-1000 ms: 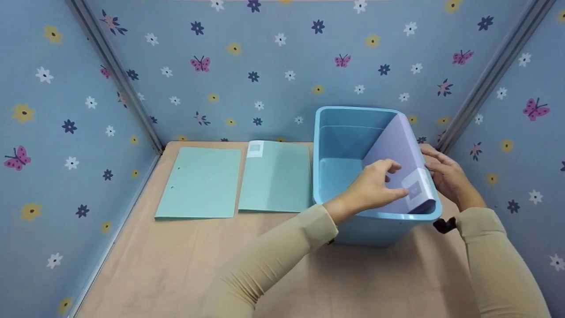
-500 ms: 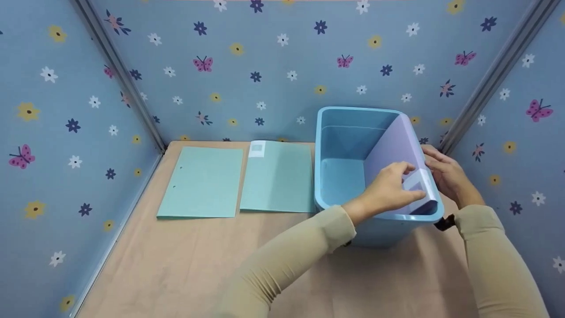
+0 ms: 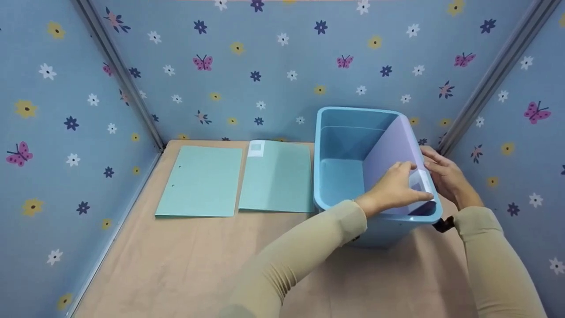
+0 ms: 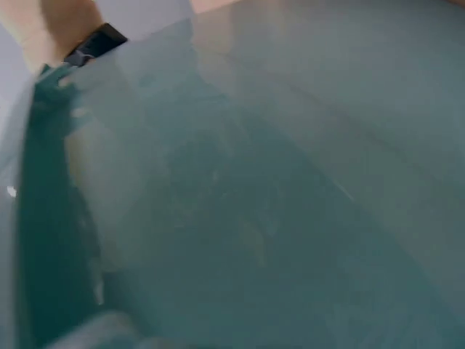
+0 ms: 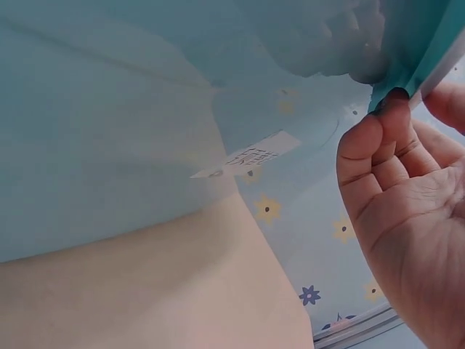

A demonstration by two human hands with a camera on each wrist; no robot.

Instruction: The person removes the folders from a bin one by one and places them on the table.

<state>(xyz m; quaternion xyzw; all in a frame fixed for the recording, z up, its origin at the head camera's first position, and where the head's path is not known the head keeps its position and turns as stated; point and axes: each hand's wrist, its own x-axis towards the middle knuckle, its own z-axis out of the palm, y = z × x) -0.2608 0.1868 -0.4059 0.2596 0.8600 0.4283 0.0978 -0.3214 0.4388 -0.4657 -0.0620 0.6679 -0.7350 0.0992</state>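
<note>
A light-blue plastic bin stands at the right of the table. Along its inner right wall stands a purple folder with a pale label on its spine. My left hand reaches over the bin with thumb and fingers spread apart. Its thumb rests at the folder's spine and its fingertips are at the folder's upper edge, partly covering the label. Outside the right wall, my right hand holds the rim, fingers curled under it in the right wrist view. Mostly the bin's outer wall fills the left wrist view.
Two mint-green folders lie flat left of the bin: one with two small holes, the other with a white label. Flower-patterned panels enclose the back and sides of the table.
My left hand has moved right, from over the bin's middle to the purple folder's spine. My right hand stays at the bin's right rim.
</note>
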